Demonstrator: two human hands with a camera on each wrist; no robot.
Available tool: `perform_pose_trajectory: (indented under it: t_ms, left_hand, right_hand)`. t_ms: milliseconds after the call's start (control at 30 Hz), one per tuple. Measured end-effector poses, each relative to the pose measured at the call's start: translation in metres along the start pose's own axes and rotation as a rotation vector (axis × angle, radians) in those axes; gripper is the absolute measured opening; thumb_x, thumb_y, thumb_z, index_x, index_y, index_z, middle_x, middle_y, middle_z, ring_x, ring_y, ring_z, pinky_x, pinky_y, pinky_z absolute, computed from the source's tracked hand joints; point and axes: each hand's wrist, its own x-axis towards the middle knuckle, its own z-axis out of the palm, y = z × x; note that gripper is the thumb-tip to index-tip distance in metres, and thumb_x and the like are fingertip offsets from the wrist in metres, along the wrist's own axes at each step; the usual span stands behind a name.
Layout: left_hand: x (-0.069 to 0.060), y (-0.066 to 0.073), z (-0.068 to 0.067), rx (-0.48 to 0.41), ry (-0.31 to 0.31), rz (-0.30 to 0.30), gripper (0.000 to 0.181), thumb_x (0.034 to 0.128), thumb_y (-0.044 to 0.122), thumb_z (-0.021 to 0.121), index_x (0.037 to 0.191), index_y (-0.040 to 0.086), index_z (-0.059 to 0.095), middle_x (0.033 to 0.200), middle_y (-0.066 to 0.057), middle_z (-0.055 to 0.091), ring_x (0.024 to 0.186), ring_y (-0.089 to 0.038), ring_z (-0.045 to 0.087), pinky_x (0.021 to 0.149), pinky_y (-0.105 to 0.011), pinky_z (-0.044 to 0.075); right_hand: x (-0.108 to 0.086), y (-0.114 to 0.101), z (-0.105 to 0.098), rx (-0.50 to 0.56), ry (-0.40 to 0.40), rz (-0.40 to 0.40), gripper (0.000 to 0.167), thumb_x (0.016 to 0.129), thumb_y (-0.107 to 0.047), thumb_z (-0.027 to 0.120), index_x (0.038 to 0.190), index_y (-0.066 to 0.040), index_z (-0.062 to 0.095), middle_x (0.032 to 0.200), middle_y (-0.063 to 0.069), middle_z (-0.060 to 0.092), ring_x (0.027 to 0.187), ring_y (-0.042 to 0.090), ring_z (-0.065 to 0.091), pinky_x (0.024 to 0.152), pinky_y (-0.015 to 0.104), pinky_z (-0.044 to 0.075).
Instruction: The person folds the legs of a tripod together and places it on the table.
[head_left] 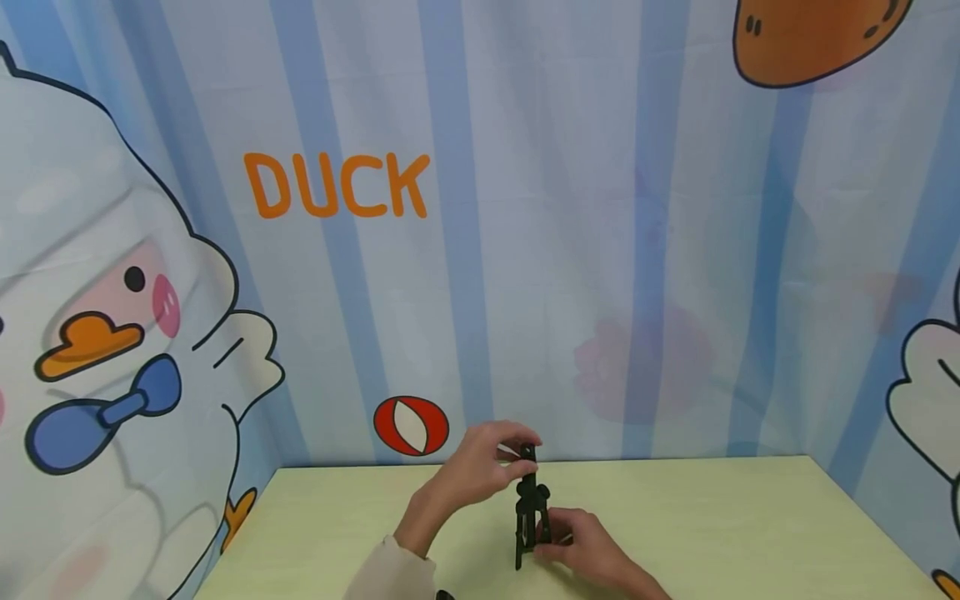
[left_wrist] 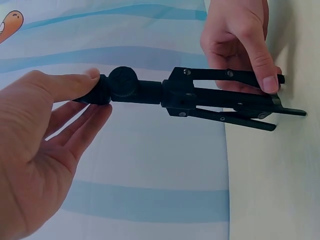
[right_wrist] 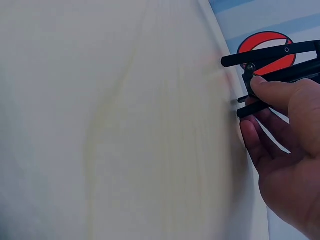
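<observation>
A small black tripod [head_left: 532, 498] stands close to upright above the yellow table, its legs only slightly spread. At its top, my left hand [head_left: 480, 467] pinches the head between thumb and fingers. Low on the legs, my right hand [head_left: 588, 548] holds on with thumb and fingertips. The left wrist view shows the tripod [left_wrist: 177, 95] lengthwise, with a round knob [left_wrist: 123, 81] below the left fingers and hinged legs toward the tabletop. In the right wrist view, the right thumb [right_wrist: 272, 92] presses near the leg braces; the tripod's upper part is out of frame.
The pale yellow table [head_left: 712, 517] reaches back to a striped blue and white curtain [head_left: 547, 208] with printed ducks and lettering. A small dark object [head_left: 445, 595], cut off by the frame, shows at the bottom edge beside the left sleeve [head_left: 393, 571].
</observation>
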Motion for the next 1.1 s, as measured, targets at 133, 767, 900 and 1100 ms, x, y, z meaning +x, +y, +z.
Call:
perform_pose_trajectory:
  t_ms: [133, 767, 900, 1100]
  left_hand:
    - [0.000, 0.000, -0.004, -0.002, -0.013, -0.005, 0.026, 0.0951, 0.004, 0.076, 0.121, 0.010, 0.073, 0.114, -0.002, 0.072, 0.100, -0.013, 0.070, 0.087, -0.023, 0.058]
    - [-0.013, -0.006, -0.016, -0.052, 0.046, -0.063, 0.026, 0.0929, 0.004, 0.078, 0.117, 0.013, 0.074, 0.111, 0.000, 0.072, 0.097, -0.012, 0.071, 0.084, -0.023, 0.059]
    - [-0.016, -0.010, -0.018, -0.057, 0.063, -0.070, 0.024, 0.0923, 0.005, 0.079, 0.115, 0.013, 0.074, 0.109, 0.001, 0.072, 0.097, -0.012, 0.072, 0.084, -0.023, 0.060]
    - [-0.023, -0.016, -0.022, -0.075, 0.100, -0.087, 0.026, 0.0904, 0.005, 0.081, 0.114, 0.013, 0.075, 0.107, 0.000, 0.073, 0.097, -0.014, 0.072, 0.084, -0.026, 0.061]
  right_hand:
    - [0.000, -0.001, 0.000, -0.010, 0.016, -0.013, 0.009, 0.095, -0.013, 0.076, 0.103, -0.009, 0.075, 0.093, -0.001, 0.075, 0.082, 0.012, 0.071, 0.072, 0.026, 0.058]
    - [0.005, -0.005, 0.009, -0.001, 0.065, 0.019, 0.016, 0.090, -0.007, 0.080, 0.103, -0.009, 0.070, 0.097, 0.001, 0.073, 0.083, 0.013, 0.069, 0.072, 0.026, 0.055]
    - [0.008, -0.006, 0.013, -0.027, 0.071, -0.002, 0.013, 0.090, -0.008, 0.080, 0.100, -0.009, 0.072, 0.094, -0.001, 0.073, 0.080, 0.010, 0.069, 0.070, 0.026, 0.055]
    - [0.010, -0.009, 0.016, -0.053, 0.074, -0.039, 0.008, 0.091, -0.010, 0.079, 0.096, -0.010, 0.072, 0.094, 0.000, 0.073, 0.081, 0.009, 0.069, 0.072, 0.027, 0.057]
